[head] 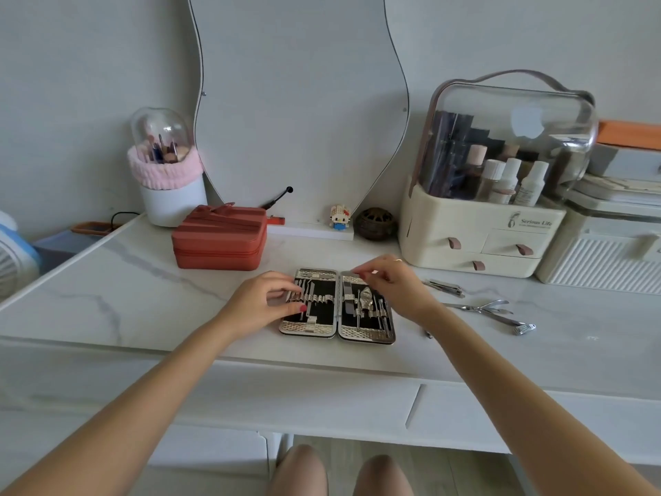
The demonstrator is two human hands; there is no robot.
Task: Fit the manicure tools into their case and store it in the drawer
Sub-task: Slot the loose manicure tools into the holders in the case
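The silver manicure case (337, 329) lies open flat on the white marble desk (143, 298), black inside, with several steel tools strapped in both halves. My left hand (268, 298) rests on the case's left half, fingertips pressing on the tools there. Over the top of the right half hovers my right hand (390, 281), its fingers pinched together; whether a small tool sits between them I cannot tell. Loose on the desk to the right lie nail clippers (445, 287), small scissors (479, 307) and a larger nipper (515, 325). The desk drawer (304, 399) below the front edge is closed.
A red zipped box (220, 241) stands behind the case to the left. A cream cosmetics organiser (483, 241) with small drawers stands at the back right, a brush holder (168, 180) at the back left. A wavy mirror (304, 102) leans on the wall. My knees (339, 474) show under the desk.
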